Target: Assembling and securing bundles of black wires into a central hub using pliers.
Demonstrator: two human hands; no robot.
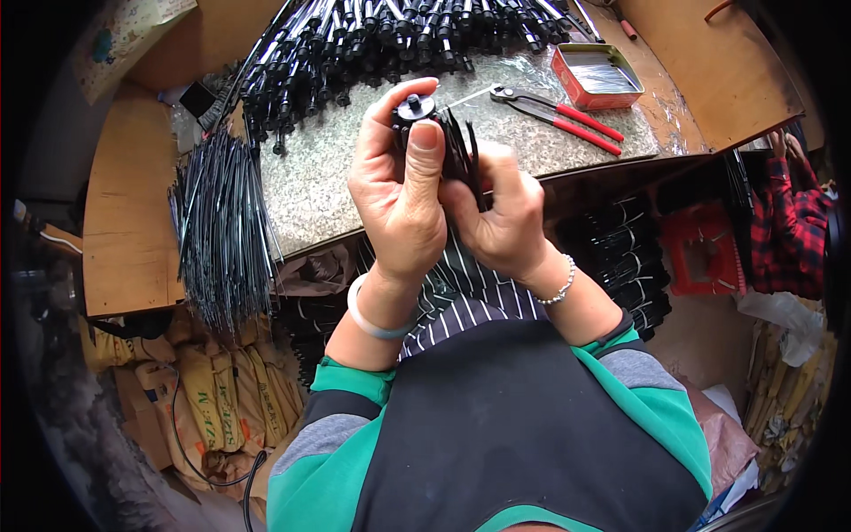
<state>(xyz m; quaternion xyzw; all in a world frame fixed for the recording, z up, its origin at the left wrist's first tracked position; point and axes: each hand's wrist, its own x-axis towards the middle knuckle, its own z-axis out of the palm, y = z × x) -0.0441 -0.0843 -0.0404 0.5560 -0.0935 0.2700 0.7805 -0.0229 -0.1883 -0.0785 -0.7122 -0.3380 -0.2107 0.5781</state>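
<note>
Above the near edge of the work table point(306, 195), my left hand point(390, 182) closes round a black round hub point(415, 107) of what looks like an umbrella frame. The thumb presses on its side and the index finger curls behind it. Dark thin ribs point(459, 146) hang beside the hub, and my right hand point(503, 213) pinches them lower down, slightly blurred. A thin pale wire point(470, 97) runs from near the hub toward red-handled pliers point(567, 121). The lower ends of the ribs are partly hidden by my hands.
Many black-and-silver umbrella shafts point(399, 35) are heaped at the back. A bundle of dark ribs point(222, 230) hangs over the left edge. A red tin point(574, 89) of thin wires stands back right. Below right are tied black bundles point(625, 257) and a red crate point(705, 253).
</note>
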